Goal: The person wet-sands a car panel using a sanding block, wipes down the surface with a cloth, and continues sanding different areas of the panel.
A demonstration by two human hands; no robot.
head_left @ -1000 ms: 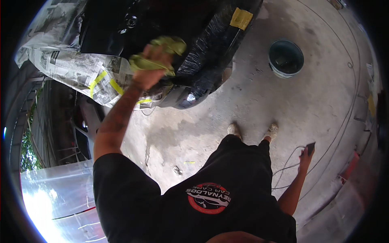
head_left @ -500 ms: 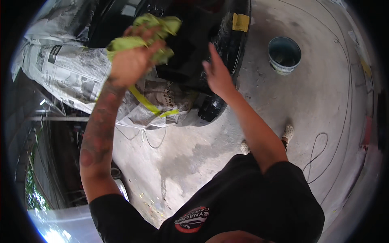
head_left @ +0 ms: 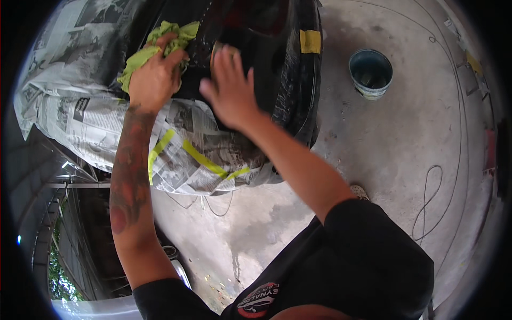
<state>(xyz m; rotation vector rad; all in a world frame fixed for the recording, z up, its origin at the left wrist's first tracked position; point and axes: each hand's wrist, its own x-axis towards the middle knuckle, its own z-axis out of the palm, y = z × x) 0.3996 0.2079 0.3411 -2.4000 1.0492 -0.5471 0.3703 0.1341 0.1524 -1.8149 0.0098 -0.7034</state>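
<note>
My left hand [head_left: 154, 80] is closed on a crumpled yellow-green cloth [head_left: 178, 34], which lies against the black car panel [head_left: 256, 53]. Part of the cloth bulges out past the knuckles on both sides. To its right, my right hand [head_left: 232, 93] hovers over or touches the same panel, slightly blurred; its fingers are stretched and apart, with nothing in them. Whether the right palm touches the surface I cannot tell. Newspaper sheets [head_left: 112, 120], held with bright yellow tape [head_left: 205, 159], cover the bodywork just below both hands.
A yellow rectangular piece [head_left: 310, 41] rests on the black bumper's edge. On the concrete floor [head_left: 352, 144] to the right stands a dark bucket [head_left: 372, 92] with liquid in it. A thin cable [head_left: 440, 186] loops along the floor at the right.
My left hand has moved slightly left and down with the cloth. My right hand has swung left over the panel, closer to the left hand. The view has shifted a little.
</note>
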